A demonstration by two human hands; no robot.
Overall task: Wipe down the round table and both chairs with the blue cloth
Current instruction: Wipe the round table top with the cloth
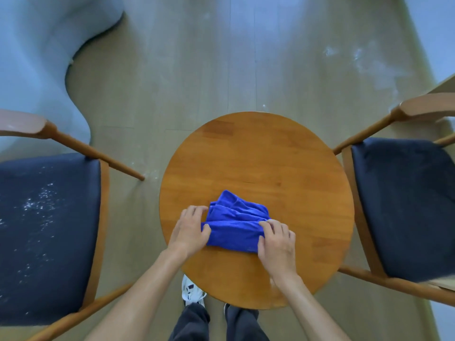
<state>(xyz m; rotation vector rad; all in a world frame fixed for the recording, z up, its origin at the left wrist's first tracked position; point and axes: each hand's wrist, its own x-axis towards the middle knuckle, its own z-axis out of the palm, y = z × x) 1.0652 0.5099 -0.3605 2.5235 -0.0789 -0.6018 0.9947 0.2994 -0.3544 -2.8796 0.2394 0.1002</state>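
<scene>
A folded blue cloth (pixel 235 223) lies on the near half of the round wooden table (pixel 258 153). My left hand (pixel 189 230) holds the cloth's left end, its thumb tucked against the fold. At the cloth's right end, my right hand (pixel 277 241) grips with curled fingers. The left chair (pixel 46 232) has a dark seat speckled with white crumbs or dust. The right chair (pixel 403 205) has a dark seat that looks clean.
The wooden floor (pixel 197 70) shows white dusty smears at the far right and near the left chair's leg. A pale blue-grey curved shape (pixel 37 57) fills the far left. My legs and a white shoe (pixel 190 291) stand at the table's near edge.
</scene>
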